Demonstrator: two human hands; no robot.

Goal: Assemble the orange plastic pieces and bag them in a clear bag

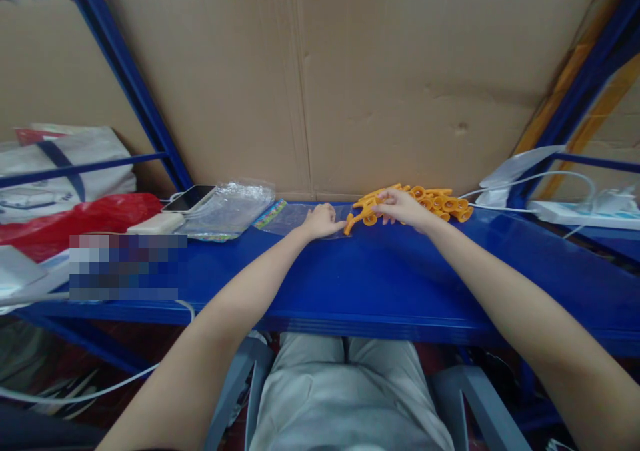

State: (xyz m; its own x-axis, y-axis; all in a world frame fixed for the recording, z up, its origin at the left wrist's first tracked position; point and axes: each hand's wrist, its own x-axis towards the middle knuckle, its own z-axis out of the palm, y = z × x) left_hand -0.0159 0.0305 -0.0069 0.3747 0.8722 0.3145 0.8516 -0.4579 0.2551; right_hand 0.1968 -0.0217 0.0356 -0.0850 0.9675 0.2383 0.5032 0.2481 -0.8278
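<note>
My left hand (320,222) rests on a clear plastic bag (287,219) with a colourful printed strip at its left end. Its fingers are curled over the bag, and the thumb points right, touching or nearly touching an orange plastic piece (349,224) by the bag's right end. My right hand (401,207) is closed at the left side of a pile of orange plastic pieces (440,203) with round, cup-like ends. Its thumb and forefinger seem to pinch one orange piece; the exact grip is partly hidden.
Left of the bag lie a stack of clear bags (227,211), a phone (190,198) and a white box (156,224). A red plastic bag (120,212) sits farther left. At right is a white power strip (585,214) with cables. Cardboard (350,84) backs the blue table (360,284).
</note>
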